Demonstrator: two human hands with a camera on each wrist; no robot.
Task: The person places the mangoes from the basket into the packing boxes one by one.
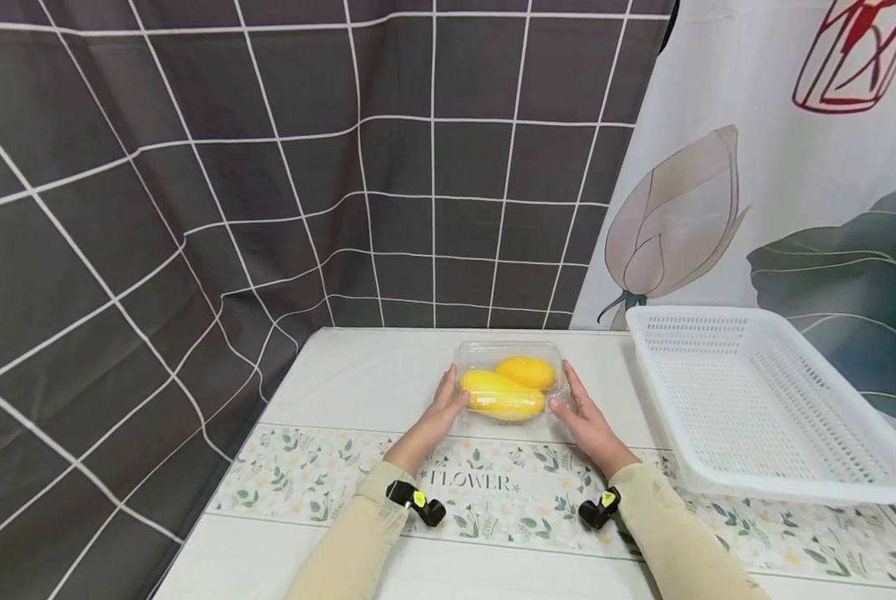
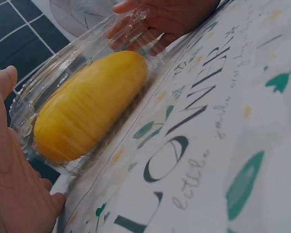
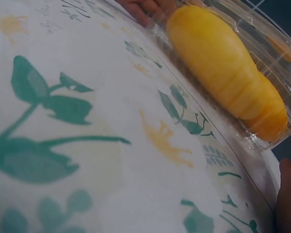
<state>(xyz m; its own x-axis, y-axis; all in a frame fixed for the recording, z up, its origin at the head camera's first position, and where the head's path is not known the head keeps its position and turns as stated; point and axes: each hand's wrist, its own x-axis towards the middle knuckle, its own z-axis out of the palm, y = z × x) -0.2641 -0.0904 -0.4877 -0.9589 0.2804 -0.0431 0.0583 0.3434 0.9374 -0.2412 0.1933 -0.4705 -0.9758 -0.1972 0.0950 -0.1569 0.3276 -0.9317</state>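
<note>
Two yellow mangoes point(image 1: 502, 395) lie side by side inside a clear plastic box point(image 1: 509, 347) on the table. My left hand point(image 1: 442, 410) holds the box's left end, thumb toward the front and fingers along the side. At the opposite end, my right hand point(image 1: 587, 423) grips the box the same way. One mango point(image 2: 92, 107) shows whole through the plastic in the left wrist view. In the right wrist view the front mango point(image 3: 211, 58) partly overlaps the rear one.
A white perforated plastic basket point(image 1: 661, 417) stands to the right of my right forearm. A tablecloth point(image 1: 493, 575) with a floral band covers the table. Behind hang a dark grid-patterned curtain point(image 1: 470, 158) and a white cloth with a flower print point(image 1: 676, 212).
</note>
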